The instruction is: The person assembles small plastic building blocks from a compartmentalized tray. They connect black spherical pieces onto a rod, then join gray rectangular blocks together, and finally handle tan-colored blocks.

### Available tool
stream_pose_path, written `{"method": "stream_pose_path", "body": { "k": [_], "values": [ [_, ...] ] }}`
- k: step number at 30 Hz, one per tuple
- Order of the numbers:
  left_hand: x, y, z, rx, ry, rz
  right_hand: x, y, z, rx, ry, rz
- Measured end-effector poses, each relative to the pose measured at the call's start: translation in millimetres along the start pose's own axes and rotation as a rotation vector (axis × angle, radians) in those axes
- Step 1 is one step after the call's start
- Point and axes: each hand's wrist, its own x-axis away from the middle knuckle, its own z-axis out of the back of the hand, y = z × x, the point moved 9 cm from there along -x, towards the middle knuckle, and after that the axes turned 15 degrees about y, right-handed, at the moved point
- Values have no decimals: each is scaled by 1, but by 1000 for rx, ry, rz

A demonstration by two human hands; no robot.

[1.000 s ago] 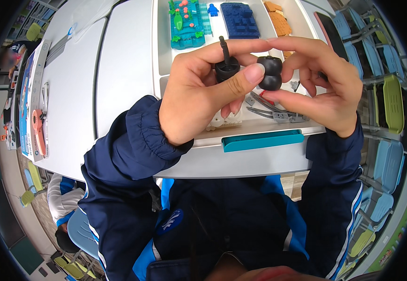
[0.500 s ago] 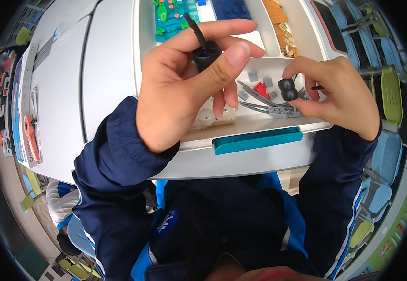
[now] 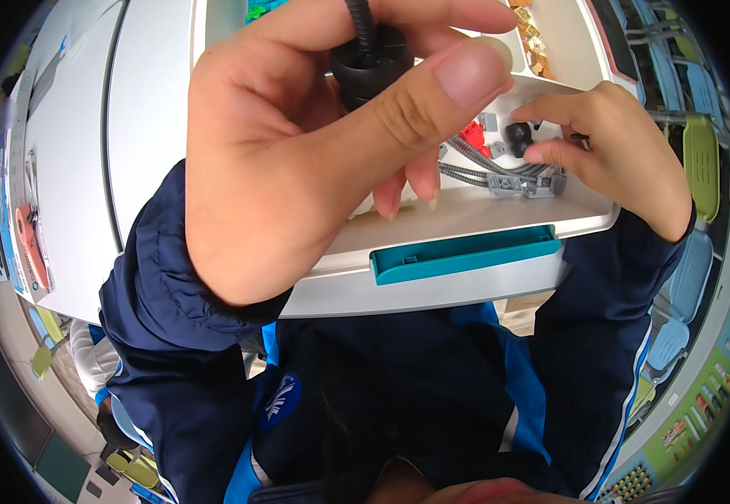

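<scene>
Close to the camera, my left hand [image 3: 297,160] pinches a round black knob-like part [image 3: 373,69] with a ridged black hose [image 3: 362,25] rising from it. At the right, my right hand [image 3: 617,151] reaches down into the white tray's [image 3: 466,225] front section. A small black rounded part [image 3: 518,139] lies between its thumb and index tips; whether both touch it I cannot make out. A short black stub [image 3: 579,137] shows near the curled fingers. Beside the hand are ridged grey hoses [image 3: 466,174], small grey pieces [image 3: 503,185] and a red piece [image 3: 473,134].
A teal handle [image 3: 466,254] runs along the tray's front wall. Tan and orange bricks [image 3: 535,46] fill a rear compartment. A pink tool [image 3: 31,244] lies on the white table [image 3: 66,185] at far left. Blue and green chairs [image 3: 701,168] stand at the right.
My left hand has come closer to the camera with the black part. My right hand has moved slightly farther away, and its black rounded part is lower in the tray.
</scene>
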Motion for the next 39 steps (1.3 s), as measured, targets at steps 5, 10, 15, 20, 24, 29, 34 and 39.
{"method": "stream_pose_path", "body": {
  "k": [5,10,15,20,24,29,34,39],
  "values": [
    [0,2,-3,-47,1,-38,-6,7,-16,-23,55,77],
    [-5,3,-13,-74,-1,-65,1,11,-22,-98,-95,-76],
    [-2,5,-11,-98,-6,-61,5,10,3,-279,-82,-140],
    [-1,2,-10,-115,-2,-38,20,28,13,-464,-28,-279],
    [0,0,-15,-105,-20,-10,30,39,8,-545,37,-274],
    [6,-19,-17,101,-92,200,27,34,21,-798,136,-227],
    [10,-26,-18,159,-158,292,24,30,29,-991,306,-159],
    [16,-32,-24,81,-252,341,16,17,34,-1007,319,-102]
  ]
}}
